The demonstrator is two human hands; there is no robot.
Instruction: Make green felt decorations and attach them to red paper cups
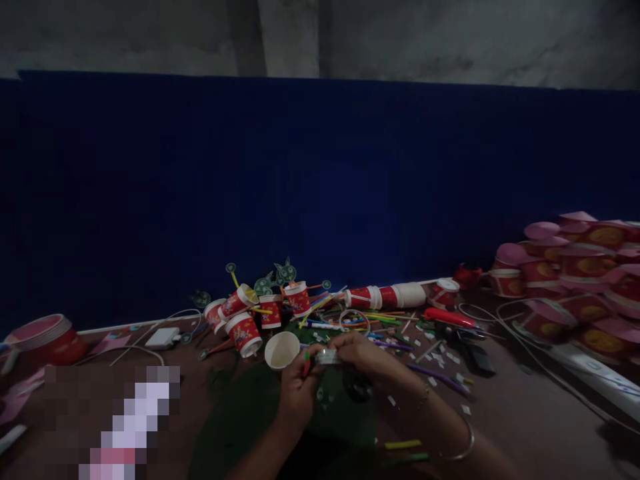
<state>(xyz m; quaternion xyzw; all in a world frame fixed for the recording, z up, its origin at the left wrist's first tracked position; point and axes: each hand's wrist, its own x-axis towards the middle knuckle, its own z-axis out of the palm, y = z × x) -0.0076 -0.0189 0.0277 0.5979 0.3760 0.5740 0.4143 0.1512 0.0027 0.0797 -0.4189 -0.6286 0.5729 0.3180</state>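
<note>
Shiny strip (pixel 327 357), poss. tape, btwn hands, near paper cup (pixel 283 350). L hand (pixel 299 390): fingers pinched on strip, red-green bit (pixel 307 363) alongside. R hand (pixel 367 357): fingers curled at other end, can't tell hold. Step: prob. prepping strip; next move needs fine two-hand ctrl.

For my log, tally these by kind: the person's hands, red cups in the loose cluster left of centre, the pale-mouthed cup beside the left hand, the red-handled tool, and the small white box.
Left hand and right hand: 2
Clustered red cups: 5
Pale-mouthed cup: 1
Red-handled tool: 1
White box: 1
Total: 10
</note>
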